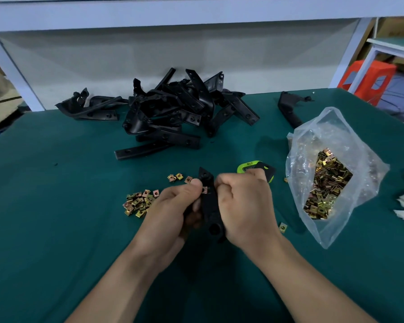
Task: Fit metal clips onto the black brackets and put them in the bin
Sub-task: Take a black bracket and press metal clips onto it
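**Clip Going Onto a Bracket, Both Hands Clamped**

Beneath everything, a green-covered counter (56, 206), serving as the work surface.

Heaped at twelve o'clock near the back edge, a pile of black brackets (168, 108). Likely unfitted stock, kept straight ahead within reach.

At three o'clock, a clear plastic bag (329, 178), mouth open and full of brass-coloured clips. Probably the bulk supply.

At centre, left hand (173, 206) and right hand (245, 203), with the fingers (222, 191) of both curled tight round one black bracket (209, 201), its long axis running six to twelve o'clock. Right hand gripping the right edge, apparently to steady the part. Left hand wrapped round the lower left side, thumb pressed beside a metal clip (204, 189) sitting on the bracket's left edge. Seemingly mid-fit; impossible to tell how far the clip is seated.

At nine o'clock of the hands, a small heap of loose clips (139, 202), tipped out close to the left hand, presumably for quick picking.

No bin in view.
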{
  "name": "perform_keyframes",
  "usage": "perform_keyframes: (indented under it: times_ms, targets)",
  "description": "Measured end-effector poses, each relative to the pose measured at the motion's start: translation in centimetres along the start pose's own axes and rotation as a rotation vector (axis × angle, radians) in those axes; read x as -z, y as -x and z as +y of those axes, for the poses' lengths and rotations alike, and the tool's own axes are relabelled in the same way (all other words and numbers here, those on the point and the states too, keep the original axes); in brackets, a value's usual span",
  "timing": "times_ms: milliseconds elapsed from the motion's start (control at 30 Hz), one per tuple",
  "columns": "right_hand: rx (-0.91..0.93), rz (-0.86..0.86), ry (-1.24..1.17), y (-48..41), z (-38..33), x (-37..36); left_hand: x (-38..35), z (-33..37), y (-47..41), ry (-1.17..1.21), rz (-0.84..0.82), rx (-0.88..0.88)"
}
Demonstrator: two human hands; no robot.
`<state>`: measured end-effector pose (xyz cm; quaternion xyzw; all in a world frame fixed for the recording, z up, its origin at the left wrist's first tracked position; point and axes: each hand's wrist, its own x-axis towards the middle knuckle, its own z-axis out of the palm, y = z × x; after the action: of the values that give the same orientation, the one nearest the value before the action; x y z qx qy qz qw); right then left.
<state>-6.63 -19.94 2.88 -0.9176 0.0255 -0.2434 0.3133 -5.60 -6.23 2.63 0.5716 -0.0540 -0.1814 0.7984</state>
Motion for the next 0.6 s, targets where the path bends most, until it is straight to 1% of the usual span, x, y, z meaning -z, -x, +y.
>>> perform_keyframes:
  times_ms: [133,233,367,467,500,567,600]
  targets:
    - [0.003,-0.002,-0.023,-0.4,0.5,0.2,0.3,0.8,-0.4,-0.13,-0.036,-0.055]
    - [-0.015,-0.02,-0.085,-0.5,0.6,0.0,0.3,1.1,-0.6,-0.214,-0.007,-0.083]
    - [-0.014,-0.018,-0.031,-0.5,0.3,-0.2,0.1,1.2,-0.4,-0.291,0.036,-0.136]
    - [0.051,-0.067,-0.004,-0.7,0.1,-0.2,1.1,1.6,-0.4,-0.456,-0.026,-0.153]
    - [0.077,-0.071,-0.004,-0.7,-0.1,-0.2,1.5,1.7,-0.4,-0.441,-0.06,-0.131]
    - [0.117,-0.054,-0.023,-0.9,-0.4,-0.2,2.3,2.0,-0.3,-0.267,-0.125,-0.05]
    - [0.121,-0.075,-0.036,-1.1,-0.6,-0.3,2.5,2.0,-0.3,-0.188,-0.162,-0.018]
